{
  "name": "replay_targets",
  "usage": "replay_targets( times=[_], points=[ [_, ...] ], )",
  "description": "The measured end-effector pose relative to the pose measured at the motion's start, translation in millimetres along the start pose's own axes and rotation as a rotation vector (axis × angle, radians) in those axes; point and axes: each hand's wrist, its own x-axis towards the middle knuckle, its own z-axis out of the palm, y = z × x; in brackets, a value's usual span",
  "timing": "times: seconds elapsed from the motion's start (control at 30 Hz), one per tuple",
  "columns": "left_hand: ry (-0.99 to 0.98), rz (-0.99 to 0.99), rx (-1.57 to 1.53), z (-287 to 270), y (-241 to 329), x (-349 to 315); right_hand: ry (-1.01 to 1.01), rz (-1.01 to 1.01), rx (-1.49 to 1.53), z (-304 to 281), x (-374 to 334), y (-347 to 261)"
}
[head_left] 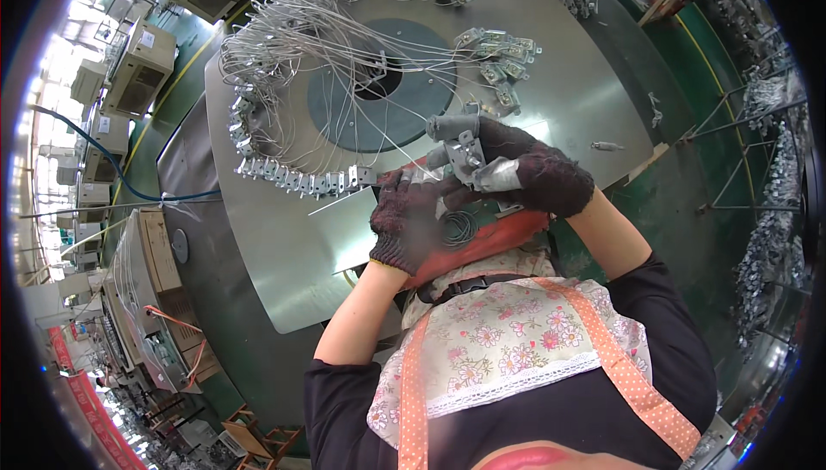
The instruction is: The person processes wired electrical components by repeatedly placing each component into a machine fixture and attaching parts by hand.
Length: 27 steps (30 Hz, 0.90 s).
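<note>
Right hand [551,173], gloved, taped fingertips, gripping a small metal bracket [465,153] between thumb and fingers; left hand [409,216], also gloved, fingers curled close beside it at 8 o'clock, can't tell if it's holding anything. Bracket sits above the bench edge, 1 to 2 o'clock off view centre. Likely light, stiff, not fragile; smooth faces may slip, edges maybe sharp. Best hold probably thumb and finger on opposite flat sides. From the bracket: grey disc [331,96] at 10 to 11 o'clock, thin wires [292,36] crossing it, likely springy and easy to snag. Similar bracket row [301,182] at 9 o'clock, bracket cluster [508,61] near 1, loose metal piece [607,145] at 3, all on the metal bench [267,272]. Writing: none readable on the bracket. White label [147,39] on a boxy beige machine [138,66] at 10 o'clock, too small; red banner [103,423] at 8, not legible.
</note>
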Motion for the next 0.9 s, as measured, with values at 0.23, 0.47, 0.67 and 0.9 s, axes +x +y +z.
replay_targets(
  times=[0.23,0.47,0.67,0.9],
  points=[
    [0.042,-0.074,-0.043,12,-4,-2,0.185,0.009,-0.179,6,-4,4],
    [0.088,-0.143,-0.087,4,3,-1,0.407,-0.039,-0.070,0,-4,19],
    [0.147,-0.064,0.009,12,-6,-2,0.409,-0.017,-0.155,1,-9,3],
    [0.145,-0.070,0.030,16,-6,-2,0.273,-0.132,-0.103,-22,-11,21]
  ],
)
